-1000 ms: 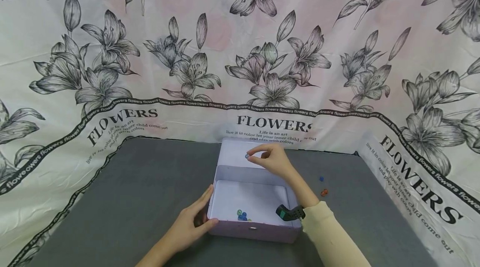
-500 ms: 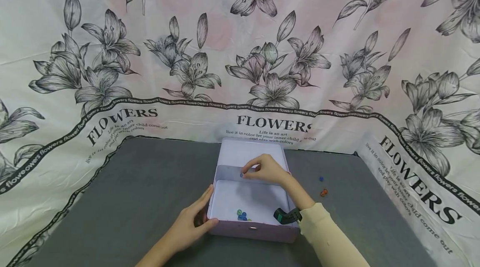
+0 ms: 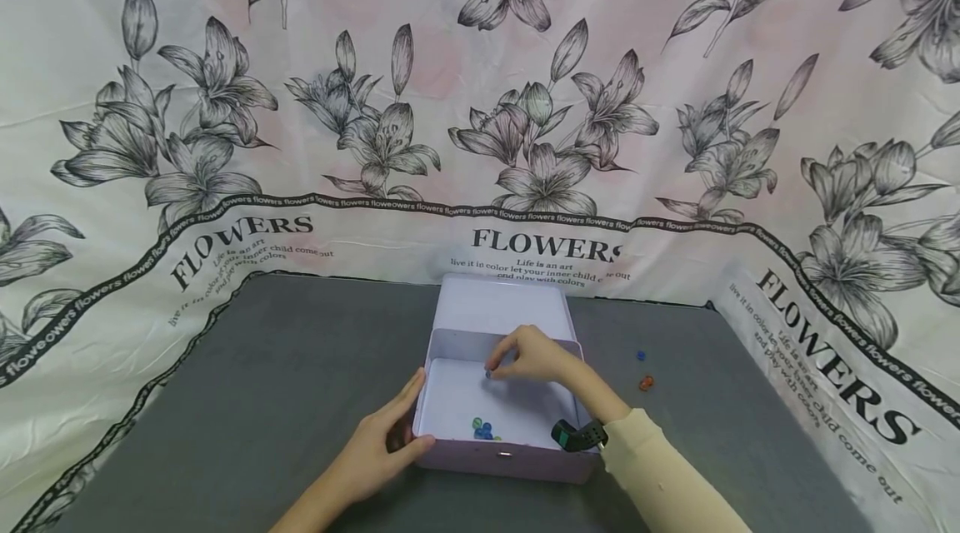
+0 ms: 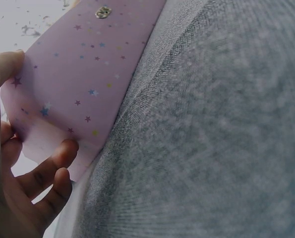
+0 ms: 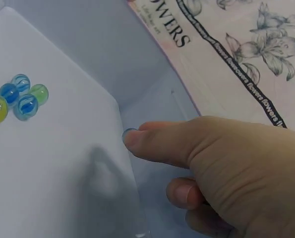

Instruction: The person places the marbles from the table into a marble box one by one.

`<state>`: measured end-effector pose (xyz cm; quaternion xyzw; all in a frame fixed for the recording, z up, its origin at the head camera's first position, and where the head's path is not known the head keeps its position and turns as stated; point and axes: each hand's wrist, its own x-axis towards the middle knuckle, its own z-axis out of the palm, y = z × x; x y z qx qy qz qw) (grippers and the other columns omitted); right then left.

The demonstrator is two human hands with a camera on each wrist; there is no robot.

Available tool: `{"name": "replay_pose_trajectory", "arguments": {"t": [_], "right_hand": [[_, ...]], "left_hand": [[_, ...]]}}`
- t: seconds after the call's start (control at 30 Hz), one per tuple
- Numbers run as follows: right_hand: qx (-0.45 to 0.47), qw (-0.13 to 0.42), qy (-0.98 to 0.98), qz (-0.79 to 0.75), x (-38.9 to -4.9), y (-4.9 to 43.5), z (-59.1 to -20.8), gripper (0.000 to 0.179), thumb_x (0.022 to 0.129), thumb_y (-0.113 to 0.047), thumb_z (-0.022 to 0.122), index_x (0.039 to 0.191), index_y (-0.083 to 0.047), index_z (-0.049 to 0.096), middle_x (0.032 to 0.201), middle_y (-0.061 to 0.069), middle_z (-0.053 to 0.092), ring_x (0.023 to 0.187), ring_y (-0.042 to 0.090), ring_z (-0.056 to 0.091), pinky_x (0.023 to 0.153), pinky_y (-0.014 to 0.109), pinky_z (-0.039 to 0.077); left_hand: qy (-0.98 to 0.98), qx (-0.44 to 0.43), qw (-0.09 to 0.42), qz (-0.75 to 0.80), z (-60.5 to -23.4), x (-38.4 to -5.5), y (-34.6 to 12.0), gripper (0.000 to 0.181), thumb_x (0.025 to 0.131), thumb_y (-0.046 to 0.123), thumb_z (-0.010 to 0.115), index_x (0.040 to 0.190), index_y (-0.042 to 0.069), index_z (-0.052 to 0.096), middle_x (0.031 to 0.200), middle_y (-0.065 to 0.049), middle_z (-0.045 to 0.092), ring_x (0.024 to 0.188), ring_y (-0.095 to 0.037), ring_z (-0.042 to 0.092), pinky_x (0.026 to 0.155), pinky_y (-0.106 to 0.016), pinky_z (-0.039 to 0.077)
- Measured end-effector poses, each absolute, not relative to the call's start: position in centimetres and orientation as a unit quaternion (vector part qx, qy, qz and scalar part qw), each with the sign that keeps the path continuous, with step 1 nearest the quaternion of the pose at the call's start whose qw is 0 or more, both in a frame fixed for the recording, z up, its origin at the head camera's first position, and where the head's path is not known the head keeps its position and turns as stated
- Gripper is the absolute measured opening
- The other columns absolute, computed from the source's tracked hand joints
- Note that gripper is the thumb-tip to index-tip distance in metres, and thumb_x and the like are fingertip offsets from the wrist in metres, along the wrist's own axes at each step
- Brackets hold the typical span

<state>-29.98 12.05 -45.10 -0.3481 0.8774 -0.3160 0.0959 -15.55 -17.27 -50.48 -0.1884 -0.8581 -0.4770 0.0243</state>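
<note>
A lilac box (image 3: 507,461) with its lid (image 3: 504,304) folded back stands on the dark table; small stars pattern its outside in the left wrist view. Inside, over the white floor, my right hand (image 3: 534,356) pinches a bluish glass marble (image 5: 127,133) between thumb and finger; most of the marble is hidden by the thumb. Several blue, green and yellow marbles (image 5: 26,106) lie clustered on the floor near the front wall. My left hand (image 3: 378,441) holds the front left corner of the box, thumb at the front rim and fingers along the side.
To the right of the box, a blue marble (image 3: 641,356) and orange-brown marbles (image 3: 646,383) lie on the grey tabletop (image 3: 322,350). A flower-printed cloth (image 3: 360,250) hangs behind and around the table. A dark band (image 3: 577,435) circles my right wrist.
From above the lid my right hand has come down and toward me into the box, still pinching the marble. My left hand has stayed at the corner.
</note>
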Motion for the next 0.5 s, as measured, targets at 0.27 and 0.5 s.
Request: {"name": "replay_pose_trajectory", "arguments": {"t": [0.27, 0.5], "right_hand": [[-0.344, 0.084, 0.906, -0.233, -29.4, 11.91, -45.15, 0.007, 0.084, -0.011, 0.089, 0.088, -0.015, 0.085, 0.086, -0.009, 0.079, 0.082, 0.01, 0.068, 0.084, 0.036, 0.055], [-0.344, 0.08, 0.91, -0.216, -29.44, 11.91, -45.16, 0.009, 0.083, -0.009, 0.089, 0.089, -0.014, 0.085, 0.087, -0.008, 0.079, 0.09, 0.015, 0.071, 0.093, 0.044, 0.056]], "left_hand": [[-0.859, -0.191, 0.029, -0.474, -50.47, -15.45, -17.24, 0.084, 0.097, 0.037, 0.079, 0.166, 0.016, 0.037, 0.172, -0.003, 0.032, 0.083, -0.008, 0.053, 0.064, -0.023, 0.046], [-0.856, -0.183, 0.025, -0.483, -50.46, -15.53, -17.21, 0.085, 0.096, 0.034, 0.081, 0.166, 0.017, 0.037, 0.172, -0.002, 0.033, 0.072, -0.005, 0.048, 0.063, -0.022, 0.046]]}}
